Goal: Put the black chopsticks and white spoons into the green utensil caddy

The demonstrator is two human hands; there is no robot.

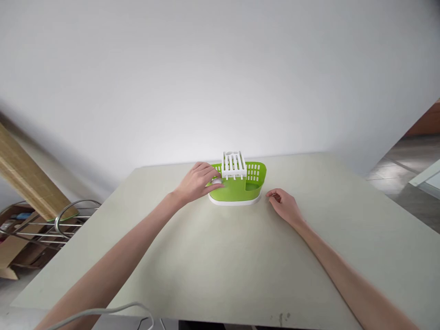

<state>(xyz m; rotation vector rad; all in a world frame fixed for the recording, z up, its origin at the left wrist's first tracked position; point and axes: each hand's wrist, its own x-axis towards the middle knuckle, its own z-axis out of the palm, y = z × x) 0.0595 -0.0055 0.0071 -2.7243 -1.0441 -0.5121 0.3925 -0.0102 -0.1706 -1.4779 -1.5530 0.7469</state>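
Calling the green caddy the middle of the clock, with 12 at the wall point(220, 82): way out around 9 there's a metal rack point(68, 224). The left forearm comes in from about 8, and the left hand point(195, 182) sits right at 9, up against the caddy's end, knuckles up. Thumb's held apart below the fingers, with a white round piece point(217, 181) showing in the gap; can't tell if they're actually pinching it. The caddy point(234, 189) itself is upright on the pale table point(220, 256), with a white slatted holder point(234, 165) on top. Over near 4, the right hand point(284, 205) hangs just beside it, not touching, fingers loosely curled together, nothing visible in them, forearm trailing off between 4 and 5.
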